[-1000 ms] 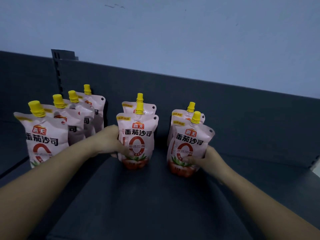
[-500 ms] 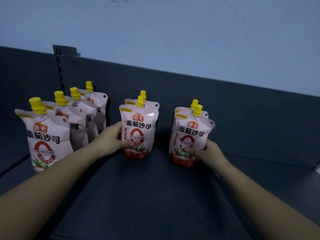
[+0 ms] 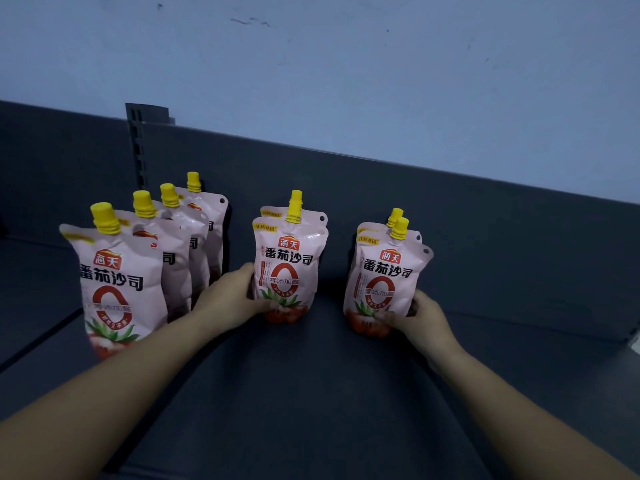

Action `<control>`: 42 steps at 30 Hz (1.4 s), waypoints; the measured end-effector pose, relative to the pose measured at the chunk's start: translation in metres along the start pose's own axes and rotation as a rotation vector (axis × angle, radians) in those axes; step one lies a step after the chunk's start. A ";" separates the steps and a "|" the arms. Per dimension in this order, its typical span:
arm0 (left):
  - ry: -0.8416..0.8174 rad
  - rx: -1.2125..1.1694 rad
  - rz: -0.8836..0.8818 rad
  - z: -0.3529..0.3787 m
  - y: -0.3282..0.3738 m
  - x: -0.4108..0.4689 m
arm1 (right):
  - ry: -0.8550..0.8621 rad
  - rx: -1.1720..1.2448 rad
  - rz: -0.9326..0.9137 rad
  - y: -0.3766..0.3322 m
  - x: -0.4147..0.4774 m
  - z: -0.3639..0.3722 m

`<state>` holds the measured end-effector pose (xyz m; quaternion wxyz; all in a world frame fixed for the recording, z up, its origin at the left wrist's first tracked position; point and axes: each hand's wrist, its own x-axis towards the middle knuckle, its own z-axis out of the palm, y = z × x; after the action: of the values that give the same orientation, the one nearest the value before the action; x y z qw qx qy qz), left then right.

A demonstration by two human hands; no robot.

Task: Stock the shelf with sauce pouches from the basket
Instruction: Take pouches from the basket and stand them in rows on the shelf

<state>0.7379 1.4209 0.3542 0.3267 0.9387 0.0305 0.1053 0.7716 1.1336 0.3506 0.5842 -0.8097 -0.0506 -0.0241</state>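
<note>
Pink sauce pouches with yellow caps stand upright on the dark shelf in three rows. My left hand grips the lower left side of the middle front pouch, which stands pressed against another pouch behind it. My right hand grips the lower right edge of the right front pouch, which also has one pouch behind it. The left row holds several pouches and is untouched. The basket is out of sight.
The shelf's dark back panel rises behind the pouches, with a slotted upright at the left. A pale blue wall lies above. A seam to a neighbouring shelf runs at the lower left.
Both hands have pushed their front pouches back toward the panel, closing the gap to the pouches behind. The view has tilted slightly.
</note>
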 end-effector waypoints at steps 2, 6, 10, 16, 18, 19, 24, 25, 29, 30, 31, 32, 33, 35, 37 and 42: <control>0.005 0.026 -0.009 0.000 0.001 -0.001 | 0.031 -0.025 0.014 0.001 -0.002 0.002; -0.033 0.057 -0.022 -0.003 0.003 -0.005 | 0.108 -0.039 0.043 0.000 -0.012 0.006; -0.013 0.089 -0.002 -0.008 0.002 -0.015 | 0.154 -0.010 0.074 -0.003 -0.023 0.008; -0.042 0.234 0.028 -0.016 -0.002 -0.031 | 0.226 -0.007 0.111 -0.013 -0.040 0.008; -0.036 0.307 0.063 -0.016 -0.005 -0.040 | 0.273 0.005 0.093 -0.015 -0.047 0.012; -0.033 0.354 0.083 -0.016 -0.007 -0.045 | 0.302 0.009 0.074 -0.015 -0.051 0.016; -0.107 0.471 0.150 -0.025 -0.007 -0.077 | 0.308 0.031 -0.044 -0.027 -0.069 0.040; -0.135 0.476 0.167 -0.029 -0.006 -0.084 | 0.270 0.031 -0.053 -0.032 -0.073 0.045; -0.082 0.486 0.254 -0.043 0.005 -0.118 | 0.040 -0.071 -0.155 -0.044 -0.102 0.061; -0.041 0.480 0.265 -0.046 0.008 -0.128 | -0.009 -0.123 -0.203 -0.045 -0.110 0.063; -0.004 0.473 0.267 -0.050 0.010 -0.139 | -0.050 -0.168 -0.243 -0.046 -0.119 0.065; 0.029 0.465 0.265 -0.053 0.011 -0.150 | -0.084 -0.202 -0.274 -0.047 -0.128 0.067; 0.058 0.459 0.258 -0.057 0.011 -0.162 | -0.116 -0.227 -0.300 -0.048 -0.137 0.070; 0.130 0.453 0.238 -0.067 0.004 -0.187 | -0.174 -0.268 -0.360 -0.050 -0.152 0.076; 0.240 0.456 0.218 -0.079 -0.008 -0.215 | -0.223 -0.307 -0.442 -0.055 -0.165 0.089; 0.393 0.538 0.085 -0.121 -0.051 -0.292 | -0.386 -0.397 -0.693 -0.082 -0.204 0.144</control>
<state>0.4271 1.4976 0.3631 0.0503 0.9535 0.0805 0.2860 0.5572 1.2851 0.3628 0.3546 -0.8312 -0.4215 -0.0759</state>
